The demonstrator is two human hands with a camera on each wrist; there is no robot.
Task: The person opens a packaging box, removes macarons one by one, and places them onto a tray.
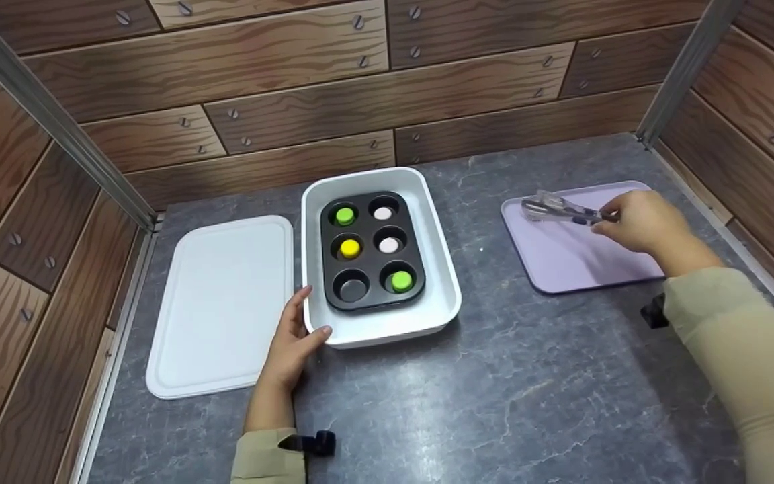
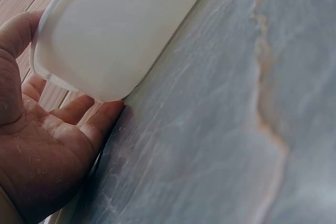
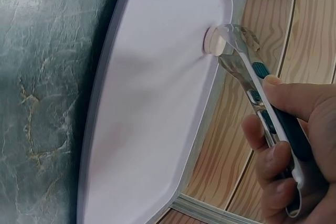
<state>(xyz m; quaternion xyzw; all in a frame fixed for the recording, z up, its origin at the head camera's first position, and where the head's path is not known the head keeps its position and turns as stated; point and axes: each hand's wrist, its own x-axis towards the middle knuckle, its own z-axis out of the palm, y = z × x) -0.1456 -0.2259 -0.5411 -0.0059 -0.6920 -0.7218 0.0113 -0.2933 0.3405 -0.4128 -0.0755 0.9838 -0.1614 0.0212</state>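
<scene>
My left hand [image 1: 287, 351] grips the near left corner of a white plastic tub [image 1: 360, 331], its thumb over the rim and its fingers against the outside wall. Inside the tub sits a dark muffin tin [image 1: 369, 265]. Five of its cups hold a small round piece: green pieces [image 1: 345, 216], a yellow piece [image 1: 350, 249] and white pieces [image 1: 388, 245]. The near left cup is bare. My right hand [image 1: 649, 225] holds tongs [image 1: 565, 211] over a purple tray [image 1: 575, 262]. In the right wrist view the tong tips meet a pale round piece [image 3: 213, 41] by the tray's edge.
A white lid-like board [image 1: 226, 302] lies flat to the left of the tub. Grey marbled table surface [image 1: 481, 376] spans the space between tub and tray and the front. Wood-patterned walls [image 1: 293, 74] with metal corner posts enclose the back and both sides.
</scene>
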